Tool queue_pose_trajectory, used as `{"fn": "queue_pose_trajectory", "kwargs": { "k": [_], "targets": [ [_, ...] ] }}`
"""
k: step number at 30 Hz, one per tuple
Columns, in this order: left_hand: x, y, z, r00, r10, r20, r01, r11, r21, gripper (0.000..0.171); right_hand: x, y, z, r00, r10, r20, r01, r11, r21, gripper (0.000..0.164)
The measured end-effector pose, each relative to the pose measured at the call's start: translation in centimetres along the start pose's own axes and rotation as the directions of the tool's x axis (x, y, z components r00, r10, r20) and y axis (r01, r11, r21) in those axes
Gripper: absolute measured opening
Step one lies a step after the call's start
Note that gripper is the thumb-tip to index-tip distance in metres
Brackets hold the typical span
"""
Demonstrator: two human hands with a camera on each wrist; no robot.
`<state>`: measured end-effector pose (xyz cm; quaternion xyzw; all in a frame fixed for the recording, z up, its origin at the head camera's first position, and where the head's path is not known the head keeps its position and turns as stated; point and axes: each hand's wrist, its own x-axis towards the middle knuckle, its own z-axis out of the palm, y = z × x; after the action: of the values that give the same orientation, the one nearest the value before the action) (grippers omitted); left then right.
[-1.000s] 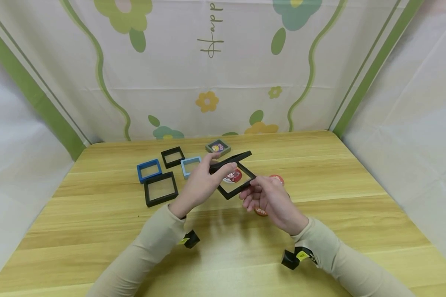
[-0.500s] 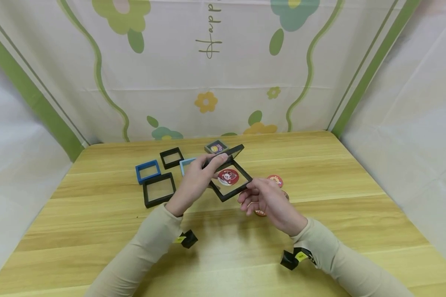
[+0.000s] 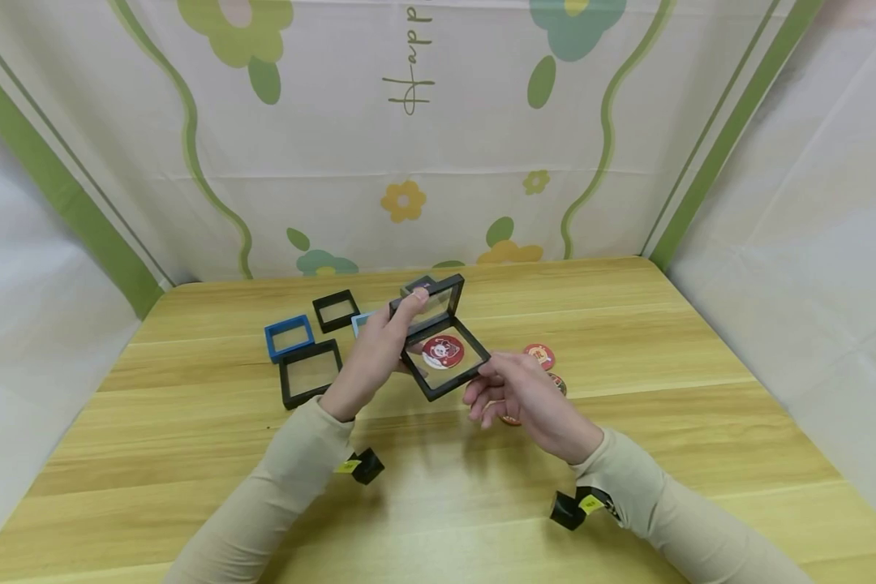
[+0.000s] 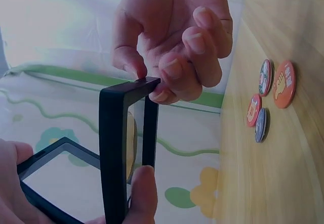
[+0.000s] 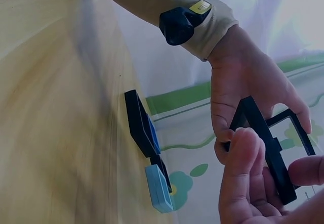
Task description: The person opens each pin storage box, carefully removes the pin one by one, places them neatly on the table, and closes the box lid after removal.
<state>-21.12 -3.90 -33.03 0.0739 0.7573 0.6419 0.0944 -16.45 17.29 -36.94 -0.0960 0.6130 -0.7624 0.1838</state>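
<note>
A black hinged display frame [image 3: 461, 380] is held up off the table in both hands, its lid [image 3: 440, 303] raised at an angle. On the clear film of its lower half lies a round red badge [image 3: 443, 352] with a white cartoon figure. My left hand [image 3: 368, 347] grips the hinge side, thumb against the lid and other fingers beneath. At the near right corner, my right hand [image 3: 531, 397] pinches the frame's edge between thumb and fingers. In the left wrist view the badge shows edge-on inside the upright-looking black edge [image 4: 112, 148].
Several round badges [image 3: 538, 355] lie near the right hand. To the left are a blue frame [image 3: 277, 350], a large black frame [image 3: 286, 386] and a smaller black frame [image 3: 336, 326]. A light blue frame [image 5: 158, 188] and a grey frame [image 3: 409, 287] are partly hidden.
The lid has swung wider, moving up and back under the left thumb. The red badge has come into full view. The right hand has barely moved, still pinching the display frame's corner.
</note>
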Motion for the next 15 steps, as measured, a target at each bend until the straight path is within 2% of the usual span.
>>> {"fn": "queue_pose_trajectory", "kwargs": {
  "k": [3, 5, 7, 8, 9, 11, 15],
  "targets": [
    [-0.1, 0.0, -0.1, 1.000, -0.006, -0.004, 0.006, 1.000, 0.026, 0.076, 0.1, -0.2, -0.1, 0.999, 0.016, -0.031, -0.017, 0.999, -0.034, 0.028],
    [-0.1, 0.0, -0.2, 1.000, -0.005, -0.009, 0.005, 0.999, 0.046, 0.075, 0.2, -0.4, -0.2, 0.996, 0.001, -0.093, -0.010, 0.996, -0.094, 0.029],
    [-0.2, 0.1, -0.2, 1.000, 0.003, -0.017, -0.002, 0.998, 0.068, 0.075, 0.2, -0.7, -0.3, 0.985, -0.066, -0.157, 0.032, 0.977, -0.212, 0.032],
    [-0.2, 0.1, -0.1, 1.000, 0.008, -0.023, -0.006, 0.997, 0.083, 0.075, 0.2, -0.9, -0.3, 0.976, -0.112, -0.185, 0.055, 0.956, -0.287, 0.034],
    [-0.3, 0.2, -0.1, 1.000, 0.013, -0.028, -0.010, 0.995, 0.103, 0.076, 0.2, -1.0, -0.4, 0.965, -0.165, -0.204, 0.079, 0.925, -0.373, 0.036],
    [-0.4, 0.2, 0.1, 0.999, 0.018, -0.039, -0.012, 0.989, 0.145, 0.078, 0.1, -1.3, -0.5, 0.938, -0.280, -0.203, 0.132, 0.832, -0.538, 0.037],
    [-0.8, 0.1, 0.7, 0.999, 0.018, -0.036, -0.010, 0.980, 0.198, 0.080, 0.1, -1.3, -0.5, 0.897, -0.427, -0.113, 0.220, 0.654, -0.724, 0.035]
  ]
}}
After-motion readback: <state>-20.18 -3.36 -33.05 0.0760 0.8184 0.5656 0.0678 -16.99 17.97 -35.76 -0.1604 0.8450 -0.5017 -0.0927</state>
